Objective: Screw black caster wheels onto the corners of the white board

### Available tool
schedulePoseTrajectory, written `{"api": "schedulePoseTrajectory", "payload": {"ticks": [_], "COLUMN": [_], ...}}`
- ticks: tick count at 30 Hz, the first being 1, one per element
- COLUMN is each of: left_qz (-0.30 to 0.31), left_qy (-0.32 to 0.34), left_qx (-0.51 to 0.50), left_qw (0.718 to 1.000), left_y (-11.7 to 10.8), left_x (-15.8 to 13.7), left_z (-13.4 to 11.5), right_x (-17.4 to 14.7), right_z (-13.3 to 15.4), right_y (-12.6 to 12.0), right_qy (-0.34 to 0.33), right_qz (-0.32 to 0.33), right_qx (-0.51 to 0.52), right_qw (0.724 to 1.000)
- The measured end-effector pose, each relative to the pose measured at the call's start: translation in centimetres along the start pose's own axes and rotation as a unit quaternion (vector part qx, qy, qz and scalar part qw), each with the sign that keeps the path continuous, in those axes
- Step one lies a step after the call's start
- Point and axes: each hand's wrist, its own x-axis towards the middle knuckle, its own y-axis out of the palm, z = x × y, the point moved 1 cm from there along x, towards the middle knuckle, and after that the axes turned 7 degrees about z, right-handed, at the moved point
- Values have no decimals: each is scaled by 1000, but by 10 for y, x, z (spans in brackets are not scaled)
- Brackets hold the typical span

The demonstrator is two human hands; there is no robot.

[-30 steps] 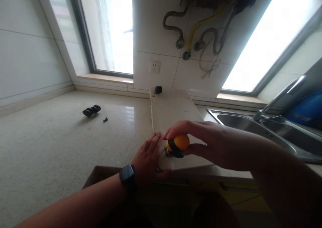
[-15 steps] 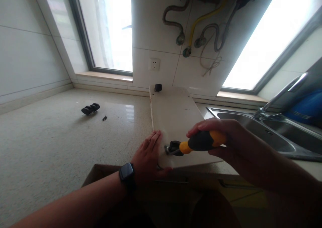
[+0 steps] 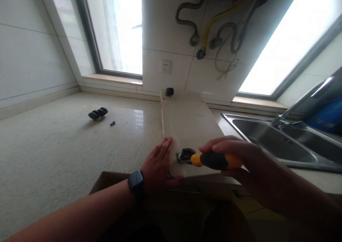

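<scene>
My right hand (image 3: 235, 153) is wrapped round the handle of a yellow-and-black screwdriver (image 3: 213, 160). Its tip points left at the metal plate of a black caster wheel (image 3: 187, 153) near the front edge of a white board (image 3: 187, 124); whether it sits in a screw cannot be seen. My left hand (image 3: 159, 160), with a watch (image 3: 136, 179) on its wrist, lies with fingers stretched over the board's front left corner. A second black caster (image 3: 169, 91) stands at the board's far left corner.
On the speckled countertop (image 3: 66, 149) to the left lie more black casters (image 3: 98, 113) and a small heap of screws (image 3: 112, 123). A steel double sink (image 3: 269, 138) with a faucet (image 3: 301, 99) is at the right. Hoses (image 3: 213, 19) and a socket (image 3: 166, 67) are on the wall.
The screwdriver's handle has dropped slightly and lies more level, with my right hand lower. My left hand stays on the board. The whole view has shifted a little.
</scene>
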Motion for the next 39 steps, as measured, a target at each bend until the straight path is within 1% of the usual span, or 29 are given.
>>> {"api": "schedulePoseTrajectory", "payload": {"ticks": [4, 8, 10, 15, 18, 25, 33, 39], "left_qz": [3, 7, 9, 6, 3, 7, 4, 10], "left_qy": [-5, -7, -3, -4, -4, -3, -4, 0], "left_qx": [-2, -4, -6, -18, -15, -8, -5, -5], "left_qw": [1000, 1000, 1000, 1000, 1000, 1000, 1000, 1000], "left_y": [0, 2, 3, 1, 1, 1, 2, 1], "left_x": [0, -1, -1, 0, 0, -1, -1, -1], "left_z": [0, 1, 1, 0, 0, 0, 0, 0], "right_x": [0, 3, 6, 6, 5, 5, 5, 9], "right_z": [8, 15, 17, 15, 16, 25, 25, 29], "right_y": [2, 9, 13, 12, 8, 5, 11, 11], "right_qy": [-20, -29, -32, 3, 7, -13, -12, -18], "right_qz": [-12, -62, -75, -76, -78, -45, -55, -70], "right_qx": [-27, -55, -62, -98, -103, -103, -118, -174], "right_qw": [999, 996, 995, 992, 992, 994, 991, 982]}}
